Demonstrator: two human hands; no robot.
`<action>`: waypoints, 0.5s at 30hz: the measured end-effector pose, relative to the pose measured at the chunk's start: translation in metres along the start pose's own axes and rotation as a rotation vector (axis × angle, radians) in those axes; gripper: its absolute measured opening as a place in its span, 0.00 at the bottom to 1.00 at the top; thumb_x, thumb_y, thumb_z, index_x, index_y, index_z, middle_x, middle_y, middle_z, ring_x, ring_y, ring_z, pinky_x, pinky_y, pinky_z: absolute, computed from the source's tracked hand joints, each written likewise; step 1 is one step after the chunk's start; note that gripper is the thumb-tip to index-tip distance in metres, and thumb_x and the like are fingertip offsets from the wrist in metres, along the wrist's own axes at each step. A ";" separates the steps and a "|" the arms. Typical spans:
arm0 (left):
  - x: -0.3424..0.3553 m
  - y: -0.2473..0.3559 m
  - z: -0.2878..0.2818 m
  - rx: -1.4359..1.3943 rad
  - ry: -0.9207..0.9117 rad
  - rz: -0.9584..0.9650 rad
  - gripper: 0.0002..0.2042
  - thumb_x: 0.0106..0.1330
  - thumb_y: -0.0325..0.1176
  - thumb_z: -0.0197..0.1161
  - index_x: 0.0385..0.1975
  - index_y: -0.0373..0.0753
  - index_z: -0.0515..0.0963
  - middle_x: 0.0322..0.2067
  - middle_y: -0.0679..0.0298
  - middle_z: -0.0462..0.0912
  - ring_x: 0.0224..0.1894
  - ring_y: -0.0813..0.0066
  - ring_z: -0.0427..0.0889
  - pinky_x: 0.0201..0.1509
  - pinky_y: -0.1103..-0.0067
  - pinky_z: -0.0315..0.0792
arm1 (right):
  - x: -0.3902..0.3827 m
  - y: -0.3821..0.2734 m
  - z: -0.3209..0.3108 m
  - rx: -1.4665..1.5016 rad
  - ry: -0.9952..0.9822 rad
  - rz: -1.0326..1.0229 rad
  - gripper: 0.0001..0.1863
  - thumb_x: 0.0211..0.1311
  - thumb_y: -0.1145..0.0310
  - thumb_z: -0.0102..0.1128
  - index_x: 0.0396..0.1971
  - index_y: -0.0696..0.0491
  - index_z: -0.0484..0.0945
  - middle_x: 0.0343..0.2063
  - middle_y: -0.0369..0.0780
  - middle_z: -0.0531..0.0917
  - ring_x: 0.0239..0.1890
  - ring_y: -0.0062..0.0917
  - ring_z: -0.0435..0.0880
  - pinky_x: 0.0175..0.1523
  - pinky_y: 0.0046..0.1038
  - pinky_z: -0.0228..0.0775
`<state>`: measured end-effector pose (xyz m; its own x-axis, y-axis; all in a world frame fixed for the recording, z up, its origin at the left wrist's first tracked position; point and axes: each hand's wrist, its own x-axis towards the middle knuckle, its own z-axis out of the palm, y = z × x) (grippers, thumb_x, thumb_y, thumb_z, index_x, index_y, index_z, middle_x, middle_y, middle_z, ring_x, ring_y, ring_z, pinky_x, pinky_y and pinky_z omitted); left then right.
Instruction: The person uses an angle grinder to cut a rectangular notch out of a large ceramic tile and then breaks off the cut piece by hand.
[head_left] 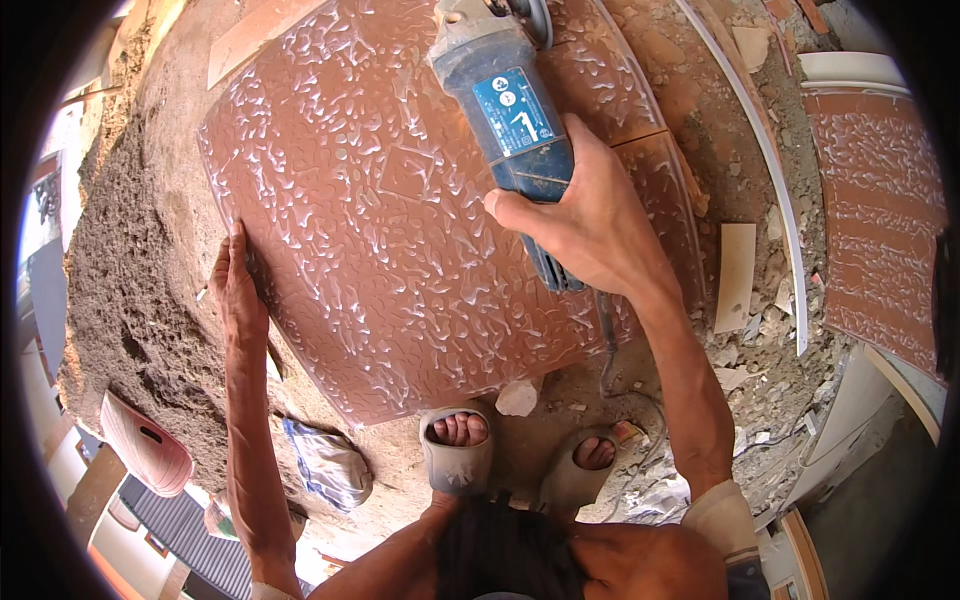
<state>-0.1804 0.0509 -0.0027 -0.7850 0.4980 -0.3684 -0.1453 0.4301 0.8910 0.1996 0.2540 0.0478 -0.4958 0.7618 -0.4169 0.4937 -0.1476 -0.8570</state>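
One angle grinder (512, 120) — in right hand (597, 222)

The brown tile (340, 230) has a raised, uneven relief, and its surface is glossy, with many white reflections. The grinder (505, 120) has a body of blue plastic, looking smooth but dusty; its front housing (465, 40) seems to be of metal, matt under grey powder. The sandals (458, 470) look like matt, soft plastic or rubber. The soil heap (130, 290) is rough and grainy, while the long white strip (785, 190) appears smooth along its length.
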 end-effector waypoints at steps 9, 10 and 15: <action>0.005 -0.005 -0.013 0.021 -0.053 -0.004 0.14 0.79 0.46 0.67 0.50 0.42 0.87 0.38 0.74 0.87 0.37 0.88 0.81 0.41 0.85 0.77 | 0.001 0.000 0.000 0.002 -0.005 -0.002 0.26 0.57 0.59 0.78 0.49 0.57 0.79 0.32 0.39 0.83 0.28 0.24 0.84 0.36 0.33 0.81; 0.004 -0.005 -0.011 0.021 -0.040 -0.006 0.14 0.79 0.46 0.67 0.50 0.42 0.87 0.38 0.74 0.87 0.37 0.88 0.81 0.41 0.86 0.77 | 0.001 0.000 0.000 -0.008 -0.005 -0.006 0.26 0.57 0.59 0.78 0.49 0.58 0.79 0.32 0.39 0.83 0.28 0.24 0.84 0.36 0.33 0.81; 0.003 -0.007 -0.009 0.000 -0.030 0.005 0.14 0.80 0.46 0.66 0.51 0.42 0.86 0.38 0.74 0.87 0.37 0.88 0.81 0.41 0.86 0.76 | 0.003 0.000 0.000 -0.005 -0.015 -0.001 0.25 0.57 0.59 0.78 0.48 0.58 0.79 0.31 0.39 0.83 0.29 0.24 0.83 0.37 0.32 0.80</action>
<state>-0.1877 0.0428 -0.0075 -0.7672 0.5226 -0.3718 -0.1414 0.4276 0.8929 0.1984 0.2559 0.0466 -0.5069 0.7527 -0.4202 0.4968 -0.1432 -0.8560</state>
